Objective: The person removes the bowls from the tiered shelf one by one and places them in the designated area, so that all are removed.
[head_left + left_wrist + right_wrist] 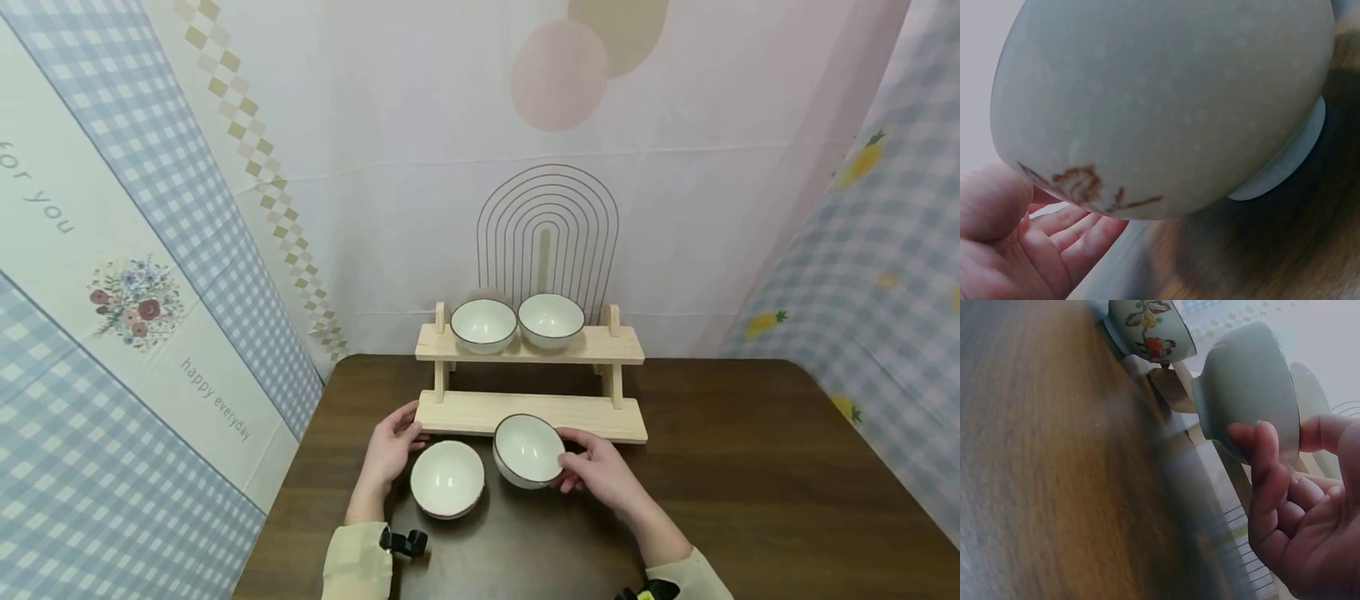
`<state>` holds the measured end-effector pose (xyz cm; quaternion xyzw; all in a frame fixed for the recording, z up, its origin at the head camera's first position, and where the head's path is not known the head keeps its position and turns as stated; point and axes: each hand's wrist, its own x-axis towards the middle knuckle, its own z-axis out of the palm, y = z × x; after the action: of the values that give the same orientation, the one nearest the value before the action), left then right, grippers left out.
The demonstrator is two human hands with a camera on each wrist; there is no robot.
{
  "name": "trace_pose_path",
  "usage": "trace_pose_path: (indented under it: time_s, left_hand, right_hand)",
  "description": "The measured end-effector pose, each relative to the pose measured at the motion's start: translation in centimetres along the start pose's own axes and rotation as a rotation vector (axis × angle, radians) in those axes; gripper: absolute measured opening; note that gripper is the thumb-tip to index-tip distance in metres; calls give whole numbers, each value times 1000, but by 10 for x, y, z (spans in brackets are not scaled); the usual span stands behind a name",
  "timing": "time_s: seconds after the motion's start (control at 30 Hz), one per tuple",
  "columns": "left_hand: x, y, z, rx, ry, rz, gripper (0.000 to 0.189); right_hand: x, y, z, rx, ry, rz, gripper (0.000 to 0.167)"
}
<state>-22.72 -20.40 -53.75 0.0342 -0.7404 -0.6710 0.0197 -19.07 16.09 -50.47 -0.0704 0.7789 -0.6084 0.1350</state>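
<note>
My right hand [596, 471] pinches the right rim of a white bowl [527, 450] with a dark edge. In the right wrist view the thumb is at the rim and fingers [1266, 456] are against the outside of this bowl [1247, 394], which is raised and tilted before the lower shelf. My left hand [390, 446] is at the left end of the wooden rack's lower shelf [480, 411], its fingers fairly straight. Beside it a second white bowl [447, 479] stands on the table; its brownish outer pattern shows in the left wrist view, where it hides part of the hand [1041, 256].
Two more dark-rimmed white bowls, a left one [483, 323] and a right one [551, 319], sit side by side on the upper shelf [525, 354]. The rack stands at the back of the dark wooden table [750, 467], before a printed cloth backdrop [390, 233].
</note>
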Motion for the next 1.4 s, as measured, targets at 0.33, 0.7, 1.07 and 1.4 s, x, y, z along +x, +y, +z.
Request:
trace_pose_path:
  time_s: [0.33, 0.7, 1.07, 1.4]
  left_hand:
    - [0, 0, 0, 1, 2, -5, 44]
    - [1, -1, 0, 12, 9, -1, 44]
    - [3, -2, 0, 18, 8, -7, 44]
    - [4, -3, 1, 23, 13, -20, 44]
  right_hand:
    - [-2, 2, -9, -1, -89, -16, 61]
    - [-1, 6, -16, -7, -167, -18, 61]
    - [-1, 6, -17, -52, -218, -1, 57]
    - [0, 7, -17, -82, -254, -3, 59]
